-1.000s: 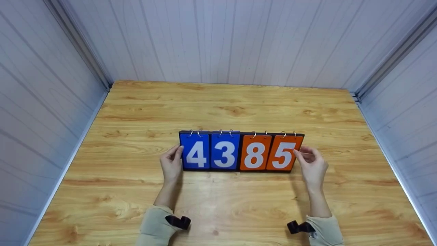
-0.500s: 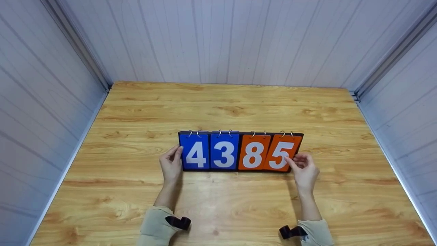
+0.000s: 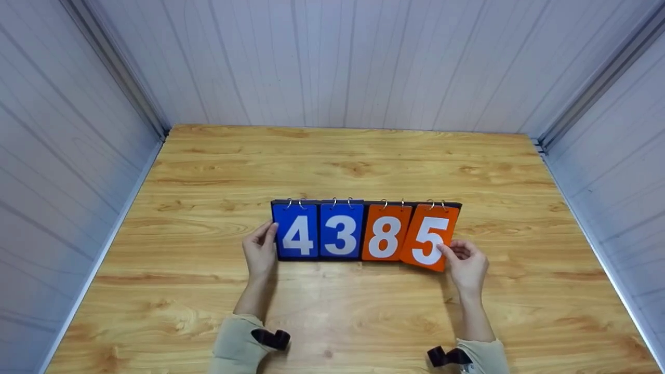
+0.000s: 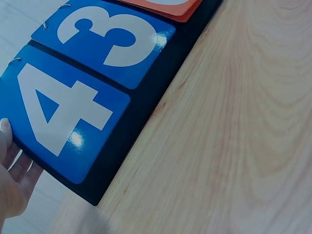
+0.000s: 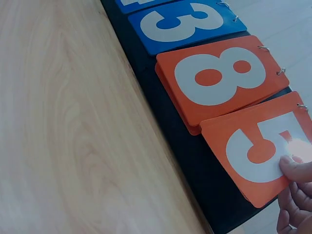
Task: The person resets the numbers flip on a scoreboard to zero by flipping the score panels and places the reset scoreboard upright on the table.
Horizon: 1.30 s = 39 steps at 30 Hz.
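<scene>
A flip scoreboard with a black backing (image 4: 146,97) leans on the table, its cards hung on metal rings and showing 4, 3, 8 and 5. My left hand (image 3: 260,254) grips the board's left edge beside the blue 4 card (image 3: 297,244), thumb in front and fingers behind. At the other end my right hand (image 3: 467,270) pinches the orange 5 card (image 5: 236,136), thumb on its face. That card is swung forward off the backing, its lower edge tilted past the board's bottom. The blue 3 card (image 3: 341,231) and orange 8 card (image 5: 209,78) hang untouched.
The wood-grain table (image 3: 332,161) spreads around the board. Pale panelled walls (image 3: 332,62) stand behind and on both sides. Each beige sleeve (image 3: 236,343) has a black camera mount (image 3: 273,338) at the wrist.
My right hand has slid from the board's right edge down to the lower side of the 5 card and pulled it forward. The left hand has stayed in place.
</scene>
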Tool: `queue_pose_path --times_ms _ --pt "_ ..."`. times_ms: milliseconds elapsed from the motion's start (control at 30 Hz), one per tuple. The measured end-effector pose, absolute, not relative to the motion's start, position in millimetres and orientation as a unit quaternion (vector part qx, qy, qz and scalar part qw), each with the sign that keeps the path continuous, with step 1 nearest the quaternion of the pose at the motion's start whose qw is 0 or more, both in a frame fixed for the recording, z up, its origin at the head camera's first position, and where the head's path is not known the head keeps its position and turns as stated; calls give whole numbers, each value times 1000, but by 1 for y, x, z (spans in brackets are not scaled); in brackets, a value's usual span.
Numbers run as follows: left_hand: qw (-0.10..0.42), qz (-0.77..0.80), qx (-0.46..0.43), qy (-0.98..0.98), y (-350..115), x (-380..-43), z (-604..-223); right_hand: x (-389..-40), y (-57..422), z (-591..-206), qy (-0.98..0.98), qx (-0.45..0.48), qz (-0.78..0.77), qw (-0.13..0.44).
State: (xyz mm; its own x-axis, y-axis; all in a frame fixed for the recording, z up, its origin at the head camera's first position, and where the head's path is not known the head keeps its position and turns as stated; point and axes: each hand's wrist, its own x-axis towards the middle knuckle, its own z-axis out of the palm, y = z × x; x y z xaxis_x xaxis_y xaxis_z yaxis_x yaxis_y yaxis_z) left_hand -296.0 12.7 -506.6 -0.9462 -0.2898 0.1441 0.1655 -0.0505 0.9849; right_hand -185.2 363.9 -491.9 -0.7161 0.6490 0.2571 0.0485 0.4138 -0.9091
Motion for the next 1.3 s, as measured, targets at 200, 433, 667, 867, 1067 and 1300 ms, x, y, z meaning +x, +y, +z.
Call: queue_pose_path --times_ms 200,433,667,867,1067,1300 --pt "163 -739 50 -651 14 -297 -509 -176 364 -485 -814 -230 438 306" --pt "165 -734 40 -658 13 -297 -510 -165 362 -478 -805 -205 441 340" --pt "172 -710 23 -683 13 -290 -497 -157 372 -481 -745 -80 550 369" --pt "158 -723 38 -671 13 -294 -502 -156 393 -495 -671 13 643 370" --pt "165 -736 30 -656 12 -297 -511 -148 374 -443 -664 91 648 362" --pt "176 -760 12 -625 11 -300 -521 -163 379 -416 -641 157 646 383"
